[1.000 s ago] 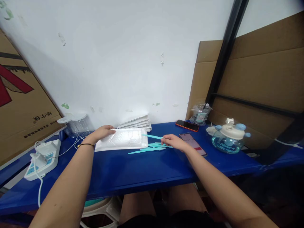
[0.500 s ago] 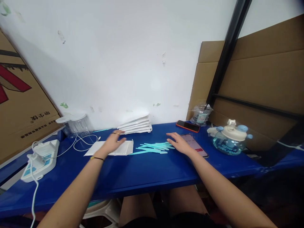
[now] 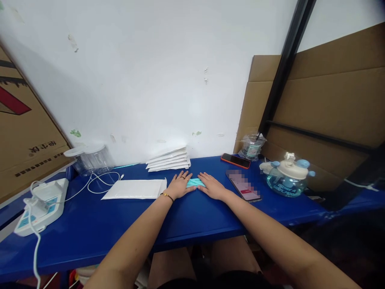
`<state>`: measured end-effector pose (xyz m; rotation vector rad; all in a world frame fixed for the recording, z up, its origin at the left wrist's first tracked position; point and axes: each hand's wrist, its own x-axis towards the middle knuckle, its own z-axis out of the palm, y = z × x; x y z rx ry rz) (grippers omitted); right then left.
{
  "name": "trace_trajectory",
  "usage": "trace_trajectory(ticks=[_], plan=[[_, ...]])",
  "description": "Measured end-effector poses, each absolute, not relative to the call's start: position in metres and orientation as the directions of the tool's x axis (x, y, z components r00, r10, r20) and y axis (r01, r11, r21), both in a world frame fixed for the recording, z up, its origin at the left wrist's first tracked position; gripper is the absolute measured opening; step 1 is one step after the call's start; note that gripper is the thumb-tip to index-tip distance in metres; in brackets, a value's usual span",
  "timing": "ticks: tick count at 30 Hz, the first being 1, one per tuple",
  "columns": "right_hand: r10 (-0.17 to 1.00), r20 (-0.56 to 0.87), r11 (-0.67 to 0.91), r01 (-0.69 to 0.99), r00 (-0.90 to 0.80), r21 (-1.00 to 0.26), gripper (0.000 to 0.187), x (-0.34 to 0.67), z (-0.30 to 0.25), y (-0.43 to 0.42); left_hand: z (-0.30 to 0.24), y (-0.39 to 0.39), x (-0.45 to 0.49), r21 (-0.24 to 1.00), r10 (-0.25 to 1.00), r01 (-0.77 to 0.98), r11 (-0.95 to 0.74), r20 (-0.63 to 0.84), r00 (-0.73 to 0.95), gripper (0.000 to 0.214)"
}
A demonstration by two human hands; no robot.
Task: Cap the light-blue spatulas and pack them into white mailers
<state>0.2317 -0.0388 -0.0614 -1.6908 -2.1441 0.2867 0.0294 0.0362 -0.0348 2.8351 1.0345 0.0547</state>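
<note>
Both hands lie flat, palms down, on the blue table (image 3: 126,224), side by side. My left hand (image 3: 179,185) and my right hand (image 3: 211,186) press in from either side on a bunch of thin teal plastic sticks (image 3: 195,183), which shows only in the gap between them. Fingers of both hands are stretched out. A flat white padded envelope (image 3: 134,189) lies on the table just left of my left hand, untouched.
A stack of white envelopes (image 3: 169,158) sits at the wall. Two phones (image 3: 236,160) (image 3: 244,188) and a blue water jug (image 3: 288,176) lie to the right. Clear jars (image 3: 87,159), a white cable (image 3: 102,180) and a white device (image 3: 39,202) are at left. Cardboard stands on both sides.
My left hand laid the white envelope flat and let it go. Both hands then came together over the scattered teal sticks, gathering them into a bunch between them.
</note>
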Motion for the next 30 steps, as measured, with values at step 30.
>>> trace_trajectory(ticks=[30], plan=[[0.949,0.026,0.216,0.589,-0.314,-0.779,0.023,0.263,-0.013,-0.041,-0.004,0.038,0.013,0.543,0.655,0.567,-0.620,-0.039,0.754,0.023]])
